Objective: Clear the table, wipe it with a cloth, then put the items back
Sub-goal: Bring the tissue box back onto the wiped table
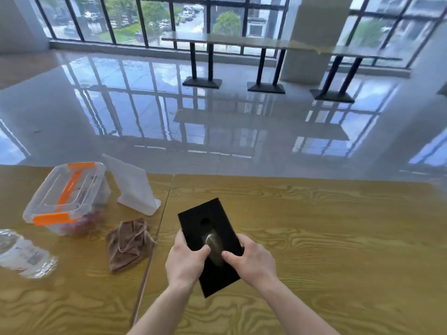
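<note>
Black box [209, 240] gripped by left hand [185, 262] & right hand [254, 261], lower centre, above wood counter [314, 238]; brown cloth [129, 243] to its left.

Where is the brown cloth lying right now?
In the head view the brown cloth lies crumpled on the left table, just left of the seam between tables, in front of the clear orange-latched box and left of the black box.
</note>
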The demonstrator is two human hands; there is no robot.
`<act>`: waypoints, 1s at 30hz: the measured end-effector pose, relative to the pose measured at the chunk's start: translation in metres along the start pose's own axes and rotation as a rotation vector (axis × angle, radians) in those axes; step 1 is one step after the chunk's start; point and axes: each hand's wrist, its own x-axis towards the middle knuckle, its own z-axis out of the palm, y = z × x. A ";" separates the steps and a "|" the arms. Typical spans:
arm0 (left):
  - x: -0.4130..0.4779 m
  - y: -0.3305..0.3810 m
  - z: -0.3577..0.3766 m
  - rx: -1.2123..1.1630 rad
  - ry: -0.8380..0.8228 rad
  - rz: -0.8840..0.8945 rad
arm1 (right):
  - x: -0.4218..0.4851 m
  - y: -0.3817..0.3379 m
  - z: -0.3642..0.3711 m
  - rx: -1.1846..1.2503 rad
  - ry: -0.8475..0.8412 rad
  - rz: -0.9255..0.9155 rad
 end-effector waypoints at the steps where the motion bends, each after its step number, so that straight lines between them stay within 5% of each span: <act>1: -0.003 0.007 0.012 -0.002 -0.033 0.019 | -0.002 0.011 -0.007 -0.004 0.023 0.037; 16: -0.071 0.122 0.263 0.052 -0.410 0.115 | -0.020 0.228 -0.158 0.010 0.194 0.425; 30: -0.125 0.155 0.408 0.170 -0.474 -0.030 | -0.009 0.362 -0.224 -0.007 0.130 0.591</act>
